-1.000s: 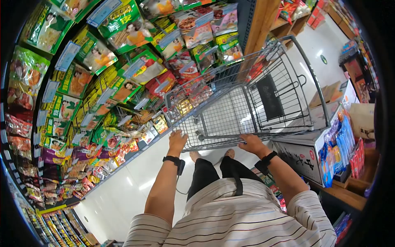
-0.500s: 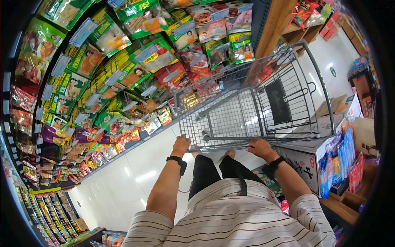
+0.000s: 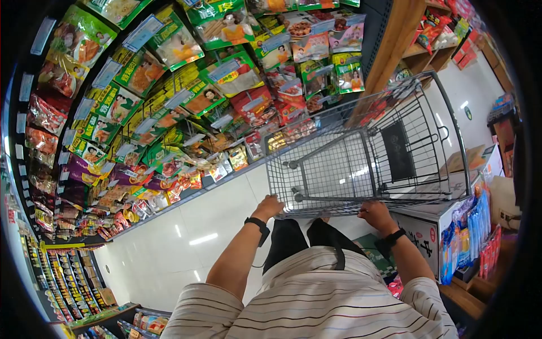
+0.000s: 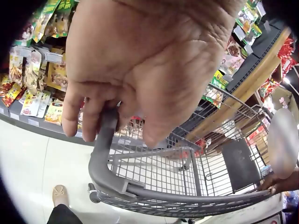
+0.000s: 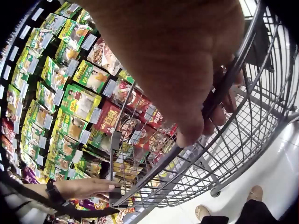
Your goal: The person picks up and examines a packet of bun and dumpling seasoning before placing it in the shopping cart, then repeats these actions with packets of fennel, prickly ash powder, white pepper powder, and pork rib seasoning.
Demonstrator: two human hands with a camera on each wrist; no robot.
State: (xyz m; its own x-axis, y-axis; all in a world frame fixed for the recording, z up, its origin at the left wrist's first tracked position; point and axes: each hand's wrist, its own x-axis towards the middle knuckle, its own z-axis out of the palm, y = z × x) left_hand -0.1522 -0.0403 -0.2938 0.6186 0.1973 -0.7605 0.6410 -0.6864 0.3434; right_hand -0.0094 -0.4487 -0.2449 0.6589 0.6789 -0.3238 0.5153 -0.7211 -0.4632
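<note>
An empty grey wire shopping cart (image 3: 333, 169) stands crosswise before the person. The left hand (image 3: 268, 208) is at its near left corner; in the left wrist view the fingers and thumb of that hand (image 4: 145, 70) hang on either side of the grey rim bar (image 4: 105, 163). Farther right along the same rim is the right hand (image 3: 377, 216). Seen from the right wrist, this hand (image 5: 187, 70) has its fingers curled round the bar, while the left hand (image 5: 86, 188) lies at the cart's corner with fingers fairly straight.
Hanging packaged foods (image 3: 226, 73) fill the shelving along the left and front. A wooden post (image 3: 395, 51) rises behind the cart. On the right, close to the cart, are a white box (image 3: 420, 226) and blue packets (image 3: 473, 231). Pale floor (image 3: 186, 231) runs left of the legs.
Cart and both hands have shifted right in the head view; the shelves have shifted right too, by slightly less. The right fingers look more curled at the rim than before.
</note>
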